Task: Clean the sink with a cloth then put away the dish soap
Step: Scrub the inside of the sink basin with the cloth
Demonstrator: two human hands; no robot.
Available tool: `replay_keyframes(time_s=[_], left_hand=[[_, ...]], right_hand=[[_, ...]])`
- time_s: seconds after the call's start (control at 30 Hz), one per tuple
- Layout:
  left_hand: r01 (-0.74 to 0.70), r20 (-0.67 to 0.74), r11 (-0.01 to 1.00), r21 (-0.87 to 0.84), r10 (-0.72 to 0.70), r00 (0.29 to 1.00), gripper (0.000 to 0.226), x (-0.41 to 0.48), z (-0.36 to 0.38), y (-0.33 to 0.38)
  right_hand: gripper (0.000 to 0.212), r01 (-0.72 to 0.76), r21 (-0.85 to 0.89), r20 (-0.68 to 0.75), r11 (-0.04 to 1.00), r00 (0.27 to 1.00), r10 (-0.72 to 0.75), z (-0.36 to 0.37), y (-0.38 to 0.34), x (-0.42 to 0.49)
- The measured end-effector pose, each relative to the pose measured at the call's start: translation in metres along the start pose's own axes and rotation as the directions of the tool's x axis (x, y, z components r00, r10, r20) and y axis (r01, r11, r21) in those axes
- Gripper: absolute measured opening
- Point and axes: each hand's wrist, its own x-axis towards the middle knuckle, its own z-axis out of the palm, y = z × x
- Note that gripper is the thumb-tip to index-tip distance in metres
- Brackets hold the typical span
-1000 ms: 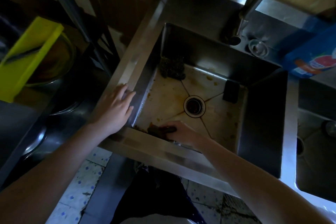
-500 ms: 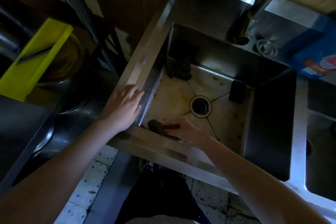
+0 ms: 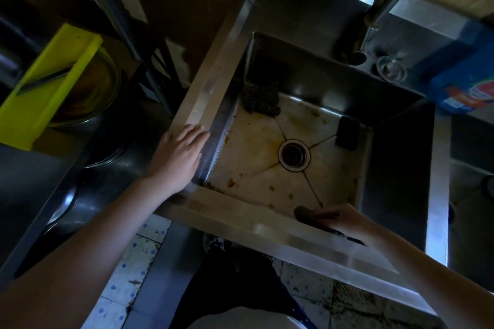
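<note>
A steel sink [image 3: 438, 168] has a stained floor with brown spots around its round drain [image 3: 294, 153]. My right hand [image 3: 347, 222] holds a dark brown cloth [image 3: 307, 214] against the floor at the near wall, right of the middle. My left hand [image 3: 177, 153] rests flat on the sink's left rim, fingers straight. A blue pack with a red and white label [image 3: 470, 80], maybe the dish soap, stands at the back right on the sink ledge.
A dark scouring pad [image 3: 260, 97] lies in the far left corner and a black sponge [image 3: 347, 132] leans at the right wall. The tap [image 3: 379, 8] hangs over the back edge beside a small glass [image 3: 391, 71]. A yellow board [image 3: 45, 85] covers a bowl at left.
My right hand has slid the cloth along the near wall from the left corner toward the right. The left hand stays on the rim.
</note>
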Motion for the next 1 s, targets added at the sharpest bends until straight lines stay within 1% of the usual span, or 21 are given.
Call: replay_keyframes(time_s=[0.1, 0.23, 0.4, 0.53, 0.63, 0.77, 0.87, 1.0], left_hand=[[-0.004, 0.014, 1.000, -0.021, 0.004, 1.000, 0.051, -0.001, 0.001, -0.002], [0.005, 0.010, 0.998, -0.055, -0.004, 1.000, 0.050, -0.002, 0.005, -0.005], [0.011, -0.024, 0.993, -0.116, -0.014, 1.000, 0.049, -0.002, 0.008, -0.007], [0.017, -0.045, 0.987, -0.158, -0.024, 0.999, 0.049, -0.001, 0.009, -0.006], [0.024, -0.042, 0.988, -0.155, -0.030, 0.999, 0.050, 0.000, 0.008, -0.004], [0.036, -0.023, 0.989, -0.145, -0.039, 0.999, 0.049, 0.001, 0.008, -0.003], [0.045, -0.015, 0.989, -0.143, -0.047, 0.999, 0.049, 0.001, 0.010, -0.003], [0.049, -0.017, 0.987, -0.151, -0.052, 0.999, 0.049, 0.001, 0.012, -0.004]], right_hand=[[0.026, 0.013, 0.008, 0.000, 1.000, 1.000, -0.013, 0.006, -0.017, 0.004], [0.026, 0.117, 0.126, 0.027, 0.985, 0.992, -0.121, 0.028, -0.066, 0.023], [0.026, 0.271, 0.196, 0.078, 0.942, 0.954, -0.291, 0.053, -0.135, 0.048], [0.026, 0.320, 0.202, 0.081, 0.926, 0.937, -0.341, 0.064, -0.162, 0.060], [0.025, 0.309, 0.187, 0.079, 0.933, 0.942, -0.327, 0.065, -0.160, 0.062], [0.024, 0.237, 0.242, 0.110, 0.941, 0.957, -0.270, 0.053, -0.128, 0.054], [0.023, 0.146, 0.179, 0.095, 0.973, 0.982, -0.165, 0.041, -0.089, 0.048], [0.026, 0.045, 0.082, 0.076, 0.996, 0.996, -0.051, 0.023, -0.030, 0.037]])
